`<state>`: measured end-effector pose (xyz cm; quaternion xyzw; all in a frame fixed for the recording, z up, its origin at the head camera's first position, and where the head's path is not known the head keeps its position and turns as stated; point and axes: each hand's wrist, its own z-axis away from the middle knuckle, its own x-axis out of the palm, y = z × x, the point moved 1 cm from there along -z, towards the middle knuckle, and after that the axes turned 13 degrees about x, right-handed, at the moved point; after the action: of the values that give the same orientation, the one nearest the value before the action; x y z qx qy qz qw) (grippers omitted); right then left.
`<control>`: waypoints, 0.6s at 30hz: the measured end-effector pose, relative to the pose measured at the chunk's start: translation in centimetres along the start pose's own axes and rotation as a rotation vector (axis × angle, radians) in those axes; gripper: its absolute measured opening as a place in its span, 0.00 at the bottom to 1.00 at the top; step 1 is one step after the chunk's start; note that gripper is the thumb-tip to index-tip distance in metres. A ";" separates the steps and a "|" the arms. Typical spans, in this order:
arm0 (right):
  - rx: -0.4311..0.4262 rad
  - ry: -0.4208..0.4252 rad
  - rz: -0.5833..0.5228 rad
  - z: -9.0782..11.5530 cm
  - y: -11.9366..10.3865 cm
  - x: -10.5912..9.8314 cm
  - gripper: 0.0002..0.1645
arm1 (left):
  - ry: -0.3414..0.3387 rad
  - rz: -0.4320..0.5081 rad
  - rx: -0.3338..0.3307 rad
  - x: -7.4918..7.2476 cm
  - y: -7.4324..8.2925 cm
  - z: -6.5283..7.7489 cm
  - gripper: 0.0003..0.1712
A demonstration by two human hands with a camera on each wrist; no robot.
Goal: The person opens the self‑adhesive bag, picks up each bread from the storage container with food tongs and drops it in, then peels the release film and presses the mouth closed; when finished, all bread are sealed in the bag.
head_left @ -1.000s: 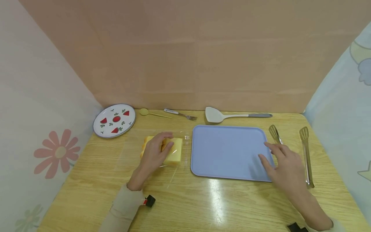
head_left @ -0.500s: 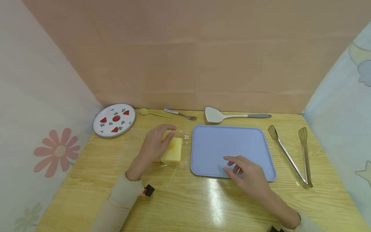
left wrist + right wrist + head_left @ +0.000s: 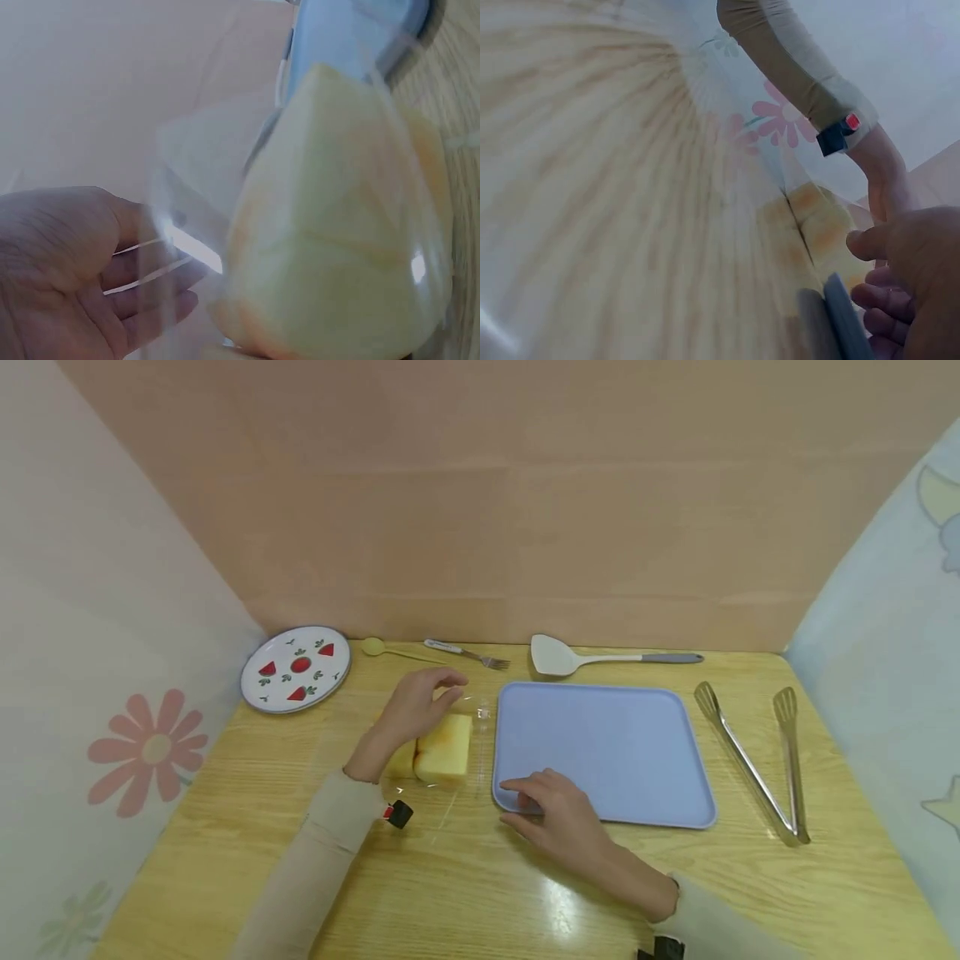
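Yellow bread with browned patches lies on the table in a clear plastic wrapper; it looks like two pieces side by side. My left hand is over the bread's far edge, fingers and thumb loosely bent and nothing between them. In the left wrist view, its fingers extend beside the shiny plastic around the bread. My right hand hovers over the near left corner of a light blue tray, thumb and index apart, the other fingers loosely curled, holding nothing.
At the far left stands a fruit-patterned plate. A yellow spoon, a fork and a pale spatula line the back wall. Metal tongs lie spread at the right of the tray.
My right hand has swept left from beside the tongs, across the tray to its near left corner. My left hand has shifted slightly away and right, uncovering more of the bread.
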<state>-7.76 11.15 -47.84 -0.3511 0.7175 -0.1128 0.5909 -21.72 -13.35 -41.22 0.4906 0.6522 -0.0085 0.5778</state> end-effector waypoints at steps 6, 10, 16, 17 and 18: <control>-0.040 0.003 0.025 -1.1 -0.4 1.2 0.28 | -0.030 0.071 -0.050 0.6 -1.8 -1.1 0.14; -0.021 -0.032 0.026 -1.4 -0.7 1.6 0.27 | -0.040 0.122 -0.092 1.2 -3.1 -1.6 0.15; -0.010 -0.053 0.022 -1.8 -1.2 2.3 0.18 | -0.063 0.107 -0.113 1.9 -4.3 -1.7 0.15; -0.013 -0.047 0.025 -1.9 -1.4 2.4 0.17 | -0.068 0.097 -0.111 1.9 -4.3 -1.7 0.15; -0.016 -0.040 0.027 -2.0 -1.5 2.4 0.15 | -0.073 0.088 -0.107 1.9 -4.4 -1.7 0.14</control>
<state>-9.21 8.01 -48.30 -0.3481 0.7111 -0.0919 0.6039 -25.60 -13.42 -44.59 0.4863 0.6083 0.0340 0.6264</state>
